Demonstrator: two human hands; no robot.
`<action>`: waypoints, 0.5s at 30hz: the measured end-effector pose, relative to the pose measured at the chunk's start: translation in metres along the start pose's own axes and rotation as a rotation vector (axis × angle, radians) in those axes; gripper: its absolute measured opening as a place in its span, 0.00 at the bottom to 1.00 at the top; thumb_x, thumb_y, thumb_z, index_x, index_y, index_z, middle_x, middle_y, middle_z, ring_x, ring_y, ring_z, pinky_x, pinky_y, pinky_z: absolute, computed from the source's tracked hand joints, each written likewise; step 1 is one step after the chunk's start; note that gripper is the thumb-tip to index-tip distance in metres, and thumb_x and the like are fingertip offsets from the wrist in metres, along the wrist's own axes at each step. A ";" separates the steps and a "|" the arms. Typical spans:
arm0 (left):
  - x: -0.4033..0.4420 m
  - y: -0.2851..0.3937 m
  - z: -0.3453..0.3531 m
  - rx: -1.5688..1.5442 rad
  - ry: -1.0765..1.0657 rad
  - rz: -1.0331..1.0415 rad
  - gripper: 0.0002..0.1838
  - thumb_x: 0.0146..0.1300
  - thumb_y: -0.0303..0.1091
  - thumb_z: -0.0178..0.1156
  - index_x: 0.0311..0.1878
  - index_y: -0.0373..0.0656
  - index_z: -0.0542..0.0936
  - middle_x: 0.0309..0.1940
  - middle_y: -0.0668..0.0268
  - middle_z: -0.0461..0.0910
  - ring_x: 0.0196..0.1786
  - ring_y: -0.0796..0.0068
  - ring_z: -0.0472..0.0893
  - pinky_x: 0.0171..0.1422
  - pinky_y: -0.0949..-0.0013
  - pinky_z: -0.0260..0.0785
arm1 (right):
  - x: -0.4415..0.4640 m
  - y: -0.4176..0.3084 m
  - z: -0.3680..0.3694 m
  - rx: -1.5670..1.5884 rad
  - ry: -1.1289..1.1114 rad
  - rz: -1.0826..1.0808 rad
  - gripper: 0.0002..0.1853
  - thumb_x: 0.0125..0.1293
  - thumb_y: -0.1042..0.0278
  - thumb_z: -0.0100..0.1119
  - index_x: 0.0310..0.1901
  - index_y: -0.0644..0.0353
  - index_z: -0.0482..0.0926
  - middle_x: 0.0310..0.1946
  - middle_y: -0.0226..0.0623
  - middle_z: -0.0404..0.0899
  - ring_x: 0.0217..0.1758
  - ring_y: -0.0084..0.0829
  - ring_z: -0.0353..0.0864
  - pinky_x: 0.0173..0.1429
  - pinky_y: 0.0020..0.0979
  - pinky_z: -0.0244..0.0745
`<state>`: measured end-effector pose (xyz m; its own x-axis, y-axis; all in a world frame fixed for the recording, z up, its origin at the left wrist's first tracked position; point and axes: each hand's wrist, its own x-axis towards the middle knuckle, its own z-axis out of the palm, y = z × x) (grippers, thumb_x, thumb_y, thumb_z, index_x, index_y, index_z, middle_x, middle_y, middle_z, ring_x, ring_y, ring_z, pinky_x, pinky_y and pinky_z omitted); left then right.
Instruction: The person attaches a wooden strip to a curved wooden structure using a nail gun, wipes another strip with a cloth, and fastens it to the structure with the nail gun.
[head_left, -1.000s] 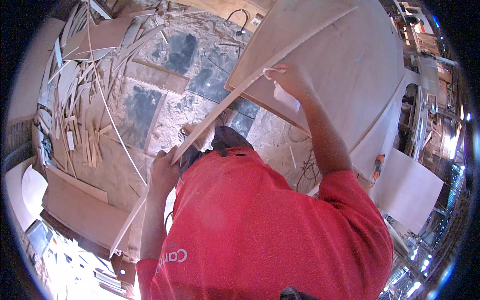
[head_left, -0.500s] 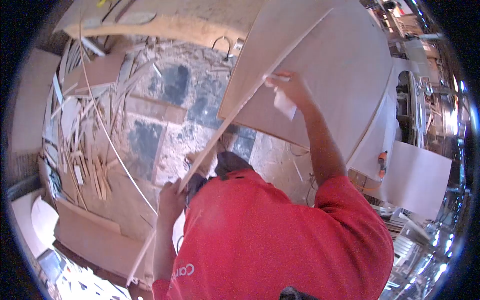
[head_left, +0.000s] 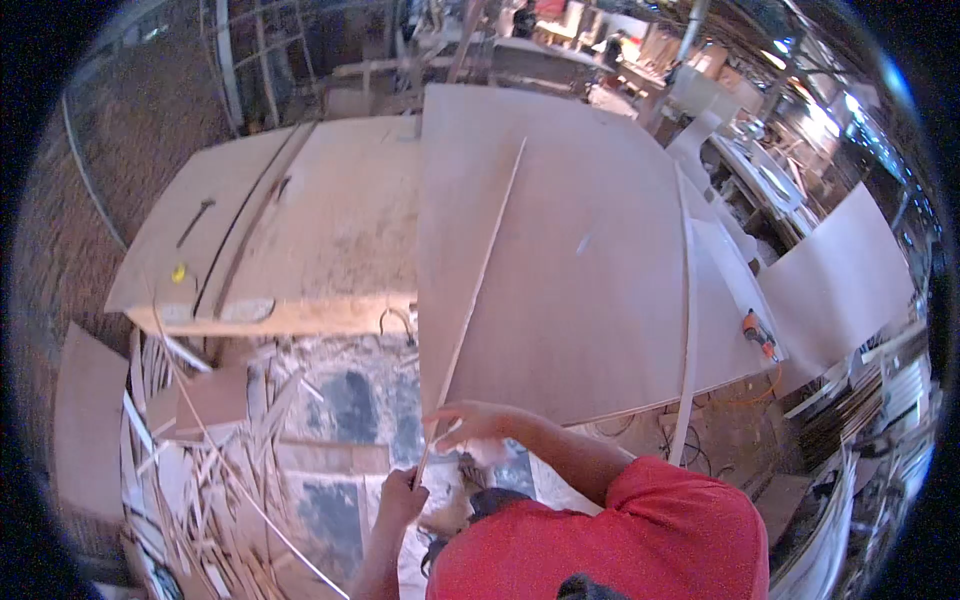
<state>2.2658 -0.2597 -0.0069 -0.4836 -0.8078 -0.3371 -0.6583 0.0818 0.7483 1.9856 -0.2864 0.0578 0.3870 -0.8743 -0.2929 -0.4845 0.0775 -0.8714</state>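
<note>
A long thin wooden strip [head_left: 487, 255] runs from my body out over the large brown board. My left hand [head_left: 402, 497] is closed around the strip near its close end. Just farther up, my right hand [head_left: 470, 424] is curled at the strip, its fingers bent against it. A pale folded sheet [head_left: 487, 450], partly hidden and blurred, shows under the right palm; its material is unclear. The strip's far part lies over the wide brown board [head_left: 590, 260].
A lighter worktable [head_left: 350, 220] at the left bears a hammer [head_left: 196, 222] and a yellow item [head_left: 179, 272]. An orange power tool [head_left: 757, 332] with a cord rests at the right. Wood offcuts [head_left: 210, 470] litter the floor at left. Another strip [head_left: 687, 320] crosses the board's right side.
The head view has tilted up, showing more of the workshop. My right hand has come back along the strip, close to my left hand, which still grips it.
</note>
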 end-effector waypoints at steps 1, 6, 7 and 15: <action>0.008 0.000 0.002 0.029 0.012 0.016 0.17 0.52 0.37 0.64 0.45 0.38 0.86 0.36 0.42 0.83 0.41 0.42 0.85 0.48 0.47 0.76 | 0.001 -0.006 -0.004 -0.012 0.028 -0.009 0.38 0.61 0.47 0.76 0.71 0.52 0.76 0.60 0.39 0.83 0.63 0.34 0.79 0.70 0.37 0.71; 0.014 0.005 0.006 0.008 -0.037 0.011 0.15 0.53 0.37 0.65 0.38 0.34 0.84 0.24 0.45 0.80 0.32 0.45 0.84 0.41 0.49 0.75 | 0.019 0.017 0.008 0.052 -0.002 0.021 0.27 0.61 0.46 0.75 0.54 0.57 0.87 0.49 0.37 0.87 0.54 0.31 0.83 0.60 0.37 0.75; 0.013 0.004 0.007 0.014 -0.035 0.023 0.15 0.53 0.37 0.65 0.38 0.34 0.84 0.24 0.45 0.80 0.32 0.45 0.84 0.41 0.49 0.75 | 0.022 0.017 0.006 0.010 -0.001 0.045 0.26 0.61 0.45 0.74 0.52 0.57 0.88 0.47 0.37 0.88 0.51 0.31 0.84 0.59 0.37 0.76; -0.079 -0.084 -0.005 0.015 0.177 0.020 0.46 0.56 0.61 0.75 0.66 0.32 0.77 0.52 0.40 0.83 0.54 0.46 0.84 0.57 0.52 0.77 | 0.022 0.008 -0.010 0.006 0.057 0.140 0.25 0.59 0.44 0.74 0.47 0.57 0.90 0.42 0.39 0.90 0.47 0.32 0.86 0.54 0.37 0.78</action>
<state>2.3619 -0.2058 -0.0405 -0.3884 -0.8960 -0.2151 -0.6584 0.1065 0.7451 1.9824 -0.3097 0.0479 0.2712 -0.8805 -0.3889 -0.5258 0.2029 -0.8261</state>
